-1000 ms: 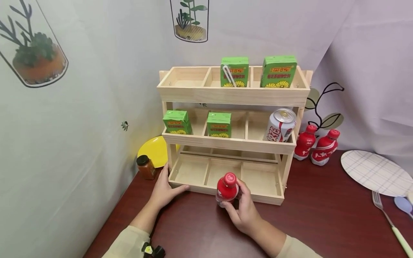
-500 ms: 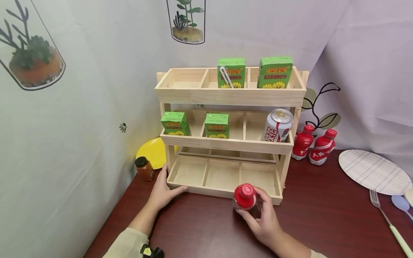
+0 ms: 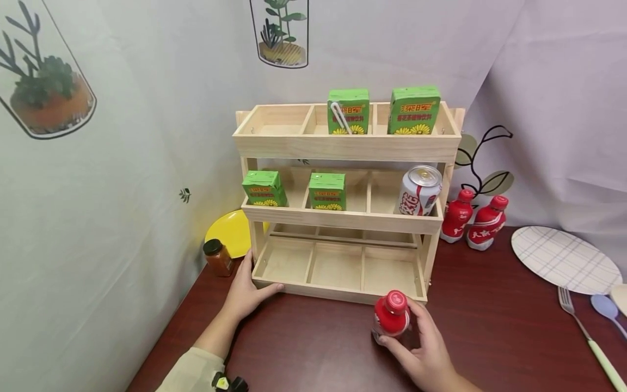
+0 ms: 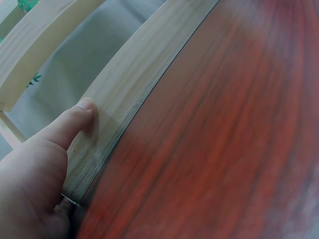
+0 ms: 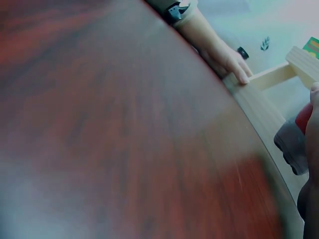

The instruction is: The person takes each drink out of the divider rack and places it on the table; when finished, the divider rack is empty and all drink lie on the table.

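Note:
A small red-capped drink bottle (image 3: 392,314) is held in my right hand (image 3: 425,348), between thumb and fingers, just in front of the shelf's lower right part. In the right wrist view only the bottle's grey base (image 5: 294,147) and a bit of red show beside my hand. My left hand (image 3: 245,291) grips the lower left corner of a three-tier wooden shelf (image 3: 338,148). Its thumb lies on the front board (image 4: 124,84) in the left wrist view, while the fingers reach along the side. All three compartments of the bottom tier hold nothing.
Green drink cartons (image 3: 327,191) and a white can (image 3: 420,190) stand on the upper tiers. Two red bottles (image 3: 485,223) are right of the shelf, by a checked plate (image 3: 563,258), fork (image 3: 580,321) and spoon (image 3: 607,309). A jar (image 3: 218,258) and yellow plate (image 3: 230,231) sit left.
My right hand has carried the red bottle rightward and slightly nearer along the shelf's front. My left hand keeps its hold on the corner. The head view has shifted a little.

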A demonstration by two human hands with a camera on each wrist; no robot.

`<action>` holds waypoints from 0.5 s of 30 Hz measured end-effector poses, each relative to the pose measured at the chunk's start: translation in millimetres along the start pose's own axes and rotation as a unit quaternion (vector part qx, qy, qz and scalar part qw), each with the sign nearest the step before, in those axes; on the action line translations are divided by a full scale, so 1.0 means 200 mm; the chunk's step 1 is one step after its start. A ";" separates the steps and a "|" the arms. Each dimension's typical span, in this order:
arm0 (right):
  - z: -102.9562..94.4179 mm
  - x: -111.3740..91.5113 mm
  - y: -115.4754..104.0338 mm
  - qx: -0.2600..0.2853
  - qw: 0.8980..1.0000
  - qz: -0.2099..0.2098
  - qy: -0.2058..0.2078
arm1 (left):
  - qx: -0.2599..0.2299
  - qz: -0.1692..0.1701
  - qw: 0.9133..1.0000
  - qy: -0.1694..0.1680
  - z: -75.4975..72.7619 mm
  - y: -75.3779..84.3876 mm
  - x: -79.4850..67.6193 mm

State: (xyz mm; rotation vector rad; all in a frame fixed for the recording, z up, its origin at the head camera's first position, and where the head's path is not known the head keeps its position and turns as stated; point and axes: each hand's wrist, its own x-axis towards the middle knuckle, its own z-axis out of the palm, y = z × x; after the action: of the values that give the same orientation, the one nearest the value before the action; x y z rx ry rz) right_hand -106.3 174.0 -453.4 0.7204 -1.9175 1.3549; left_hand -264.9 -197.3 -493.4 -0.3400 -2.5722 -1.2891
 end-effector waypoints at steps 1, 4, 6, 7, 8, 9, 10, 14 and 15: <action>-0.01 0.00 0.00 -0.007 1.000 -0.003 0.002 | 0.000 0.001 1.000 0.000 0.00 0.00 0.00; -0.05 -0.01 -0.01 -0.020 1.000 -0.001 0.007 | 0.001 0.002 1.000 0.002 0.00 0.00 0.00; -0.07 -0.02 -0.01 -0.025 1.000 0.004 0.011 | 0.003 0.002 1.000 0.003 0.00 -0.01 0.00; -0.08 -0.03 -0.01 -0.031 0.999 0.011 0.011 | 0.004 0.001 1.000 0.003 0.00 -0.01 0.00; -0.09 -0.04 -0.01 -0.038 0.999 0.017 0.013 | 0.005 0.001 1.000 0.003 0.00 -0.01 0.00; -0.10 -0.05 0.00 -0.046 0.999 0.022 0.015 | 0.007 0.001 1.000 0.003 0.00 -0.01 0.00; -0.11 -0.06 0.01 -0.051 0.998 0.028 0.016 | 0.008 0.002 1.000 0.002 0.00 -0.01 0.00; -0.16 -0.12 0.07 -0.071 0.996 0.040 0.022 | 0.009 0.005 1.000 0.002 0.00 0.00 0.01; -0.18 -0.14 0.09 -0.082 0.995 0.046 0.021 | 0.009 0.006 1.000 0.003 0.00 0.00 0.01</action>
State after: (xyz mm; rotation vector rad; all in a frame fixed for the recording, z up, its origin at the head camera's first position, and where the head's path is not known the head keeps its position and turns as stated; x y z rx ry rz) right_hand -95.2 214.6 -477.1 0.5262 -2.0218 1.2397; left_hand -266.6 -197.8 -493.3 -0.3467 -2.5722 -1.2605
